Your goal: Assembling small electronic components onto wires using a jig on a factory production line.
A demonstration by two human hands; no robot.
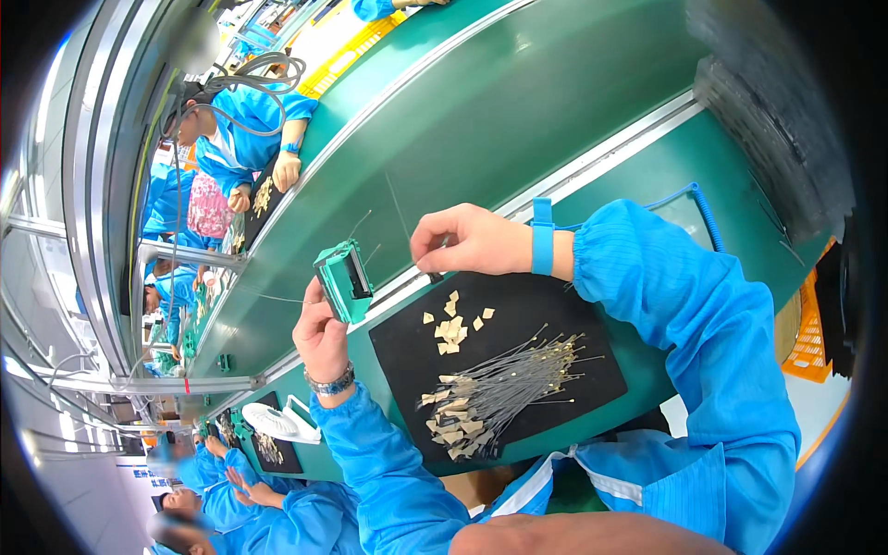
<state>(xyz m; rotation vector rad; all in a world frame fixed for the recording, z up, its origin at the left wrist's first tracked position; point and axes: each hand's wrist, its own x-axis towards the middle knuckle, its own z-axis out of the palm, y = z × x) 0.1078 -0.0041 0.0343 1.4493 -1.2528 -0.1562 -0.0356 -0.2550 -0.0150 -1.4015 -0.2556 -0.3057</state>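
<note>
The green frame (344,283) is held tilted beyond the upper-left corner of the black mat (402,356). Work appears unfinished: numerous tagged wires (523,377) lie on the mat. Left hand (320,340): thumb and fingers clamp the frame. Right hand (467,239): closed in a pinch; contents cannot be determined.

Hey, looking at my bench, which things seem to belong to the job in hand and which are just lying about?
Seemingly in the job:
Green housing, held in the left hand
Thin wire, at the right hand
Tan-tabbed grey wires, on the black mat
Loose tan pieces, same mat

Apparently just lying about:
White oval-headed device, left of the mat
Orange crate, far right
</note>
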